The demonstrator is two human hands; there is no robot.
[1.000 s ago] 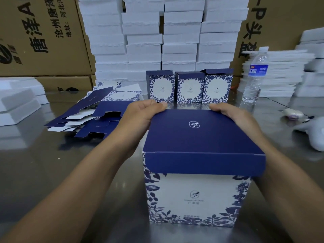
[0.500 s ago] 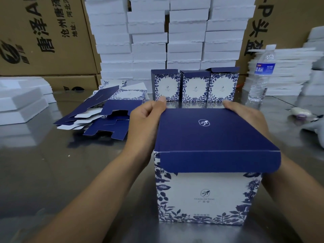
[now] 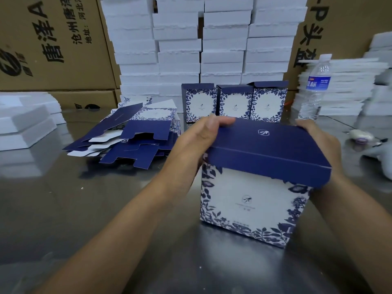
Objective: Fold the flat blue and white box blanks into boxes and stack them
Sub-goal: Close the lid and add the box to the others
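A folded blue and white box point(image 3: 250, 200) stands on the steel table in front of me, its dark blue lid flap point(image 3: 265, 145) lying over the top. My left hand point(image 3: 195, 141) grips the box's upper left corner, thumb on the lid's far edge. My right hand point(image 3: 322, 143) holds the box's right side, fingers curled at the lid's far right corner. Several flat blue and white blanks point(image 3: 127, 139) lie fanned out to the left. Three finished boxes point(image 3: 234, 102) stand in a row behind.
Stacks of white foam trays point(image 3: 201, 45) rise behind the finished boxes, with more foam point(image 3: 25, 122) at the left and right. A water bottle point(image 3: 316, 88) stands at the right. Brown cartons point(image 3: 48, 43) line the back. A small white object point(image 3: 360, 135) lies far right.
The box has turned slightly, its right side swinging toward me, and the lid has tilted with it. Both hands stayed on the box's upper sides.
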